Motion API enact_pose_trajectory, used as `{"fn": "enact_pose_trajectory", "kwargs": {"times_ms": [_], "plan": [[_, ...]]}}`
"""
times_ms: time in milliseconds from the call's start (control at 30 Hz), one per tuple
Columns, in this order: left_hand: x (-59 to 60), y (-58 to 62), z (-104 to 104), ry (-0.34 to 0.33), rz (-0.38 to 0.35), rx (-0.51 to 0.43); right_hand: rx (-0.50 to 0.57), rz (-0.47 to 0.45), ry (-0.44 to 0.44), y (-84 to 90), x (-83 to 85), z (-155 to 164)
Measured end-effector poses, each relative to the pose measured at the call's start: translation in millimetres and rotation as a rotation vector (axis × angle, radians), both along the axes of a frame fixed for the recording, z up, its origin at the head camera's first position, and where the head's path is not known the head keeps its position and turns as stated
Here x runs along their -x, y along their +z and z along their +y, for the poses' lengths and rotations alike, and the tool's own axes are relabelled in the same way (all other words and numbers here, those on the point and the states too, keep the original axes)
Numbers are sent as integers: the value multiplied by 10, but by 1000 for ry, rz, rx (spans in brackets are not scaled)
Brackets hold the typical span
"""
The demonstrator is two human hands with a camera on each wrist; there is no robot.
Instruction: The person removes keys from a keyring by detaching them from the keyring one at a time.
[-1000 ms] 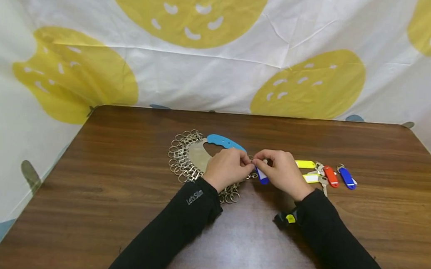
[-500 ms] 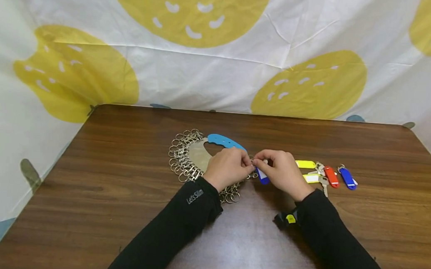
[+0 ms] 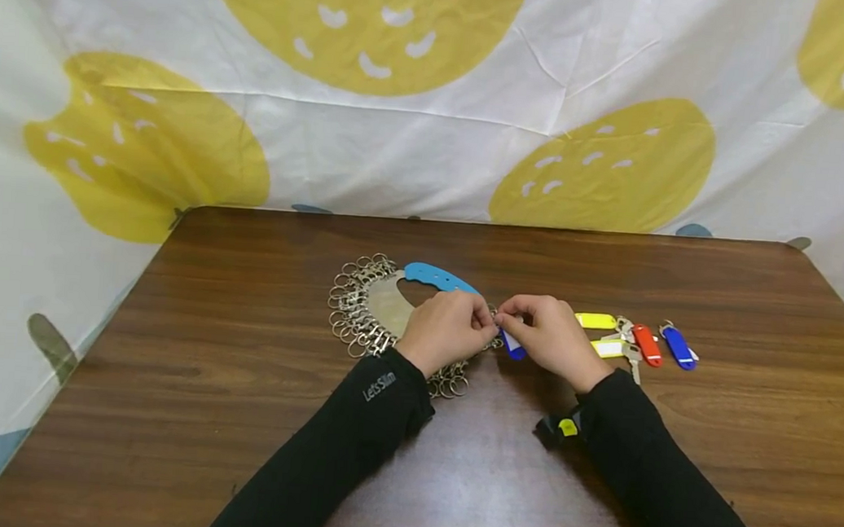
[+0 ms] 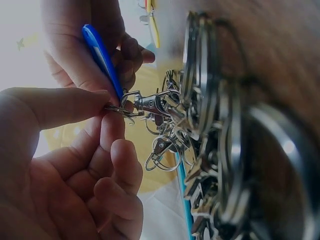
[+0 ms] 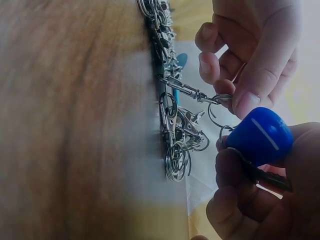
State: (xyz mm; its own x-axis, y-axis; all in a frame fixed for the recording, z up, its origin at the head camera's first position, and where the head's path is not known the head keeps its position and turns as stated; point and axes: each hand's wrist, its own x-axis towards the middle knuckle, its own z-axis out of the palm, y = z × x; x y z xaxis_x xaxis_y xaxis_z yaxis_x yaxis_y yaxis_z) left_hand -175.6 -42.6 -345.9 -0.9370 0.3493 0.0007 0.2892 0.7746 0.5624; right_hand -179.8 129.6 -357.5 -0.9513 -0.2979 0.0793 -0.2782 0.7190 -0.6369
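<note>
Nearest me on the brown table [image 3: 184, 410], my two black sleeves lead up to the work; my left hand [image 3: 445, 330] pinches a split ring [image 4: 119, 108] on a swivel clasp [image 4: 150, 103] between thumb and forefinger; my right hand [image 3: 551, 338] grips the blue key tag [image 3: 512, 345], touching that ring; I judge the tag not yet threaded on. Right of the hands, yellow, red and blue tags [image 3: 647, 345] wait; farther left lies the ring holder [image 3: 382, 303] with its blue handle [image 3: 439, 278].
</note>
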Motion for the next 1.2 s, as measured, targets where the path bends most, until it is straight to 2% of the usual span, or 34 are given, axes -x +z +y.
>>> {"fn": "enact_pose_trajectory", "kwargs": {"times_ms": [333,667,1100,1200], "plan": [[2,0,12,26,-28,19,22,39,4,19,-20,-11],[0,25,15,46,8,41,3,-3,1,15,1,-22],[-13,18,21,17,33,29,98,-154,34,-11,36,28],[-17,24,23,17,37,32,67,-171,49,-8,32,29]]}}
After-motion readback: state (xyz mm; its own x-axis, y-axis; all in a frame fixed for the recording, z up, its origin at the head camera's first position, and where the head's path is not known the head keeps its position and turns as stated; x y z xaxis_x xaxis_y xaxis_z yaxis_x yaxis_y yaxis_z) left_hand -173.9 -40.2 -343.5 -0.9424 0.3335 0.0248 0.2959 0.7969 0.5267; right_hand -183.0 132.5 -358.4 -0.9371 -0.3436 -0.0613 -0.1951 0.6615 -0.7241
